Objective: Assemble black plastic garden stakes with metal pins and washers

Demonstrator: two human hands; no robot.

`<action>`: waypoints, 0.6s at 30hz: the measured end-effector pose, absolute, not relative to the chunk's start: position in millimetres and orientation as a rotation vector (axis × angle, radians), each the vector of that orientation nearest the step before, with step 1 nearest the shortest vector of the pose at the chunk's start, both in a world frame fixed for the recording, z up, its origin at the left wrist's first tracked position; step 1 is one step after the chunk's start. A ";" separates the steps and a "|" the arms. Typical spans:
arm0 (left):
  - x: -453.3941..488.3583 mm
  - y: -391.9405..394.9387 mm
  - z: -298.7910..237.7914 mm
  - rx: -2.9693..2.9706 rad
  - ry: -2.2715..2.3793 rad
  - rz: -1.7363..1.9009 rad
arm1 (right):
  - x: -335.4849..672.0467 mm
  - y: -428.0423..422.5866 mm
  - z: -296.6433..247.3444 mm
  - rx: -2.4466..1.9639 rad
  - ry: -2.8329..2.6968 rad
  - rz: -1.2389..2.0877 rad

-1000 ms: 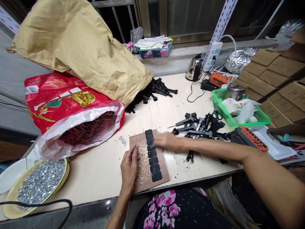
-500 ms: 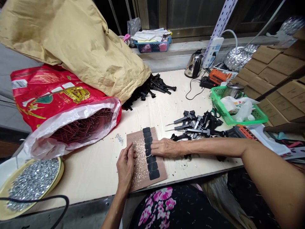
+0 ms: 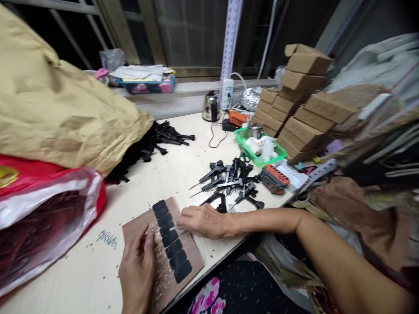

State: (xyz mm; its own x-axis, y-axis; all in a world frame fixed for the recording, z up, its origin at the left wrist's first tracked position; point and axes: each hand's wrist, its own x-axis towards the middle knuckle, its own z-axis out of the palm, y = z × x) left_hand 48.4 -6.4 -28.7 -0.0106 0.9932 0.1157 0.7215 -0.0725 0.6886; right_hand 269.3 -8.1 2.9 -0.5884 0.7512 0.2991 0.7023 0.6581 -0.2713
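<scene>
A brown board [image 3: 131,224] lies at the front of the table, with a row of black rounded pads [image 3: 174,247] along it and many tiny pale pieces [image 3: 161,272] scattered beside the row. My left hand [image 3: 138,268] rests over the board's left part, fingers loosely bent and a gap showing between thumb and forefinger. On the other side, my right hand [image 3: 204,220] is closed, its fingertips at the right edge of the pads. What those fingertips pinch is hidden. Beyond my right hand lies a pile of black parts [image 3: 229,181], some with thin metal pins.
Left are a red bag [image 3: 94,187] of dark thin pieces and a paper sack [image 3: 81,117] spilling black parts [image 3: 166,134]. Small shiny pieces [image 3: 107,239] lie near the board. Right stand a green basket [image 3: 258,162], a battery pack [image 3: 274,179] and cardboard boxes [image 3: 304,131]. A kettle [image 3: 211,107] is behind.
The view has swung right, so the table things sit further left and the bowl of shiny pieces is out of sight. Both hands stay at the board.
</scene>
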 end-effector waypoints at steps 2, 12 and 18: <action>72.0 0.5 -27.8 1.986 1.565 0.818 | 296.0 -13.7 16.3 -1.480 -2.150 0.242; 209.4 46.1 -45.9 2.722 0.921 0.666 | 432.0 -71.1 24.1 -2.511 -1.266 0.427; 224.4 79.8 -48.0 2.850 0.849 0.551 | 428.2 -75.4 0.3 -2.637 -0.880 0.469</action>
